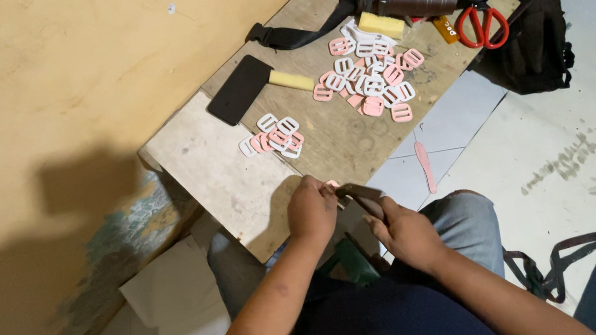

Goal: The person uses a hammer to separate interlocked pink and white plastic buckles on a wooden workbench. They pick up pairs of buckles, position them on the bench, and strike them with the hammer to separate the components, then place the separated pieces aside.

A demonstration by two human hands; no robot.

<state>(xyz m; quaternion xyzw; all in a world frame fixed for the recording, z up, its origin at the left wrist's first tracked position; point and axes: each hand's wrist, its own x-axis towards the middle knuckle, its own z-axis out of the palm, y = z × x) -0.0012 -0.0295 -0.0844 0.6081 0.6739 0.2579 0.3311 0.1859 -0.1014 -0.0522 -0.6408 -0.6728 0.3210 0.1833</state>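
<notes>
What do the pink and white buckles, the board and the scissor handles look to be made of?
Buckles: likely moulded plastic, going by the even pink and white colour and smooth flat faces with a slight sheen. Board: wood, probably plywood, bare and scuffed with visible grain; its left end looks paler. Scissor handles: glossy red plastic, it seems; the blades are mostly hidden.

A single head-worn camera looked steeply down from above the seated person, close over both forearms, facing a wooden board [356,135] beside a yellow wall [65,84].
</notes>
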